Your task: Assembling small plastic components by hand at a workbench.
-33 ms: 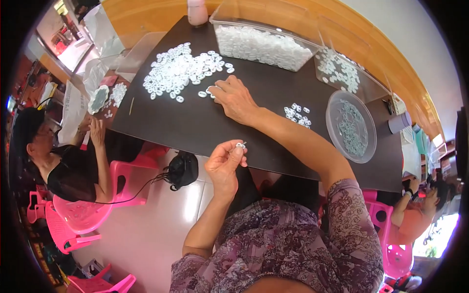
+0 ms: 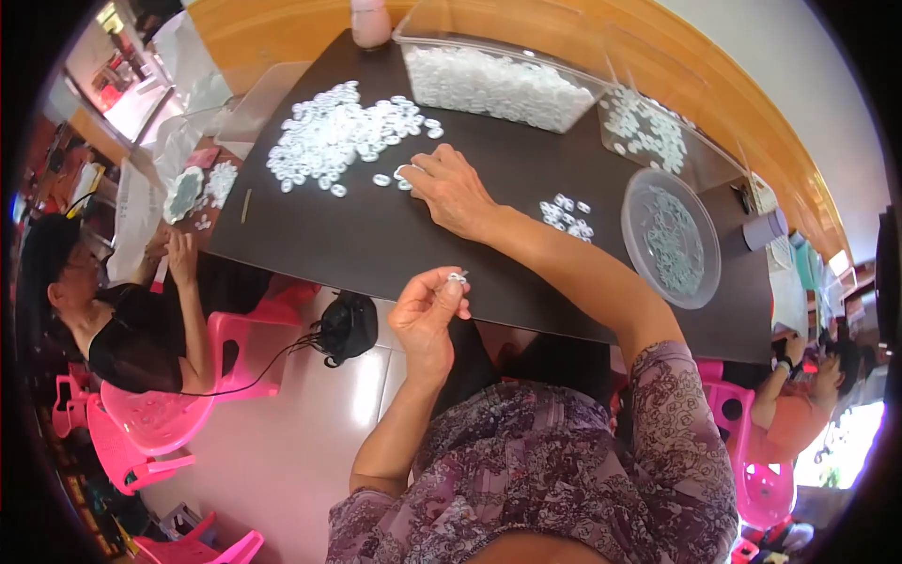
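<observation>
My left hand point(image 2: 425, 308), above the table's near edge, pinches a small white oval piece point(image 2: 457, 278) between thumb and fingertips. A thin greyish bit shows at its top. Farther off, my right hand point(image 2: 451, 191) rests on the dark table with fingers bent down and together. Its fingertips are on a small white oval piece point(image 2: 403, 173), partly covered by them. One loose white piece point(image 2: 381, 180) lies just left of those fingers. Beyond is a large heap of white oval pieces point(image 2: 324, 136). A smaller group of white pieces point(image 2: 567, 218) lies right of my right forearm.
A clear bin point(image 2: 498, 89) of white pieces stands at the back, beside another clear container point(image 2: 714, 174). At right is a round tub point(image 2: 631, 235) of small grey-green parts. A seated person point(image 2: 122, 320) works at left, another point(image 2: 799, 414) at right. A pink bottle point(image 2: 370, 23) stands far back.
The whole view has shifted slightly left. Both hands keep nearly the same pose and place over the table.
</observation>
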`<state>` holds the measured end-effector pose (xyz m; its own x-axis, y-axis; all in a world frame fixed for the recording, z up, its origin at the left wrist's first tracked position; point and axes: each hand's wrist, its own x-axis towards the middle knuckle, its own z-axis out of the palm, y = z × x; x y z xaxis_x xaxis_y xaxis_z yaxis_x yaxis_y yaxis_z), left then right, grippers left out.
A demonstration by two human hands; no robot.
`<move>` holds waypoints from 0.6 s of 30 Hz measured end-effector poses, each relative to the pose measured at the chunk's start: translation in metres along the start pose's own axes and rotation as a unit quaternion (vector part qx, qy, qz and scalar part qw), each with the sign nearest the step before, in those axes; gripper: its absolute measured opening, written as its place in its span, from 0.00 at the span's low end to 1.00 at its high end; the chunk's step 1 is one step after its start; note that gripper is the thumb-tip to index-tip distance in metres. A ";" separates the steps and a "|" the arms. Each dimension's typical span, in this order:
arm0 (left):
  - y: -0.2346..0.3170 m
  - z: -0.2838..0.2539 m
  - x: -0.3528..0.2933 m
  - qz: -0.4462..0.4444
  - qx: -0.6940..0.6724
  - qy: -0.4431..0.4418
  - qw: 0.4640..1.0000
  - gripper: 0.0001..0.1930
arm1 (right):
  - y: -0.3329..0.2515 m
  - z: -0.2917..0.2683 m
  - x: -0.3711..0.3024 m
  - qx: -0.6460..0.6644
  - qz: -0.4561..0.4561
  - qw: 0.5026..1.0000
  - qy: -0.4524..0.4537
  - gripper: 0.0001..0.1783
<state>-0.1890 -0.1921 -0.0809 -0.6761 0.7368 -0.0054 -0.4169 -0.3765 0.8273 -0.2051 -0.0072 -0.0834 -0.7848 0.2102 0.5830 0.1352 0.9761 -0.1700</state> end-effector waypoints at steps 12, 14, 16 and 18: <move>0.001 0.007 -0.002 -0.008 0.012 0.011 1.000 0.07 | 0.029 -0.089 -0.059 0.020 0.103 0.994 0.019 0.09; 0.001 0.010 -0.004 -0.010 0.017 0.008 1.000 0.06 | 0.031 -0.093 -0.068 0.025 0.142 0.990 0.000 0.08; 0.000 0.012 -0.006 -0.012 0.020 0.005 1.000 0.06 | 0.025 -0.097 -0.073 0.026 0.119 0.992 -0.020 0.07; -0.001 0.013 -0.007 -0.014 0.023 0.001 1.000 0.06 | 0.020 -0.098 -0.079 0.020 0.109 0.994 -0.022 0.07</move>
<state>-0.1760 -0.1893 -0.0745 -0.6660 0.7454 -0.0301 -0.4071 -0.3294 0.8519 -0.0807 0.0010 -0.0552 -0.7656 0.4123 0.4938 0.2812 0.9049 -0.3195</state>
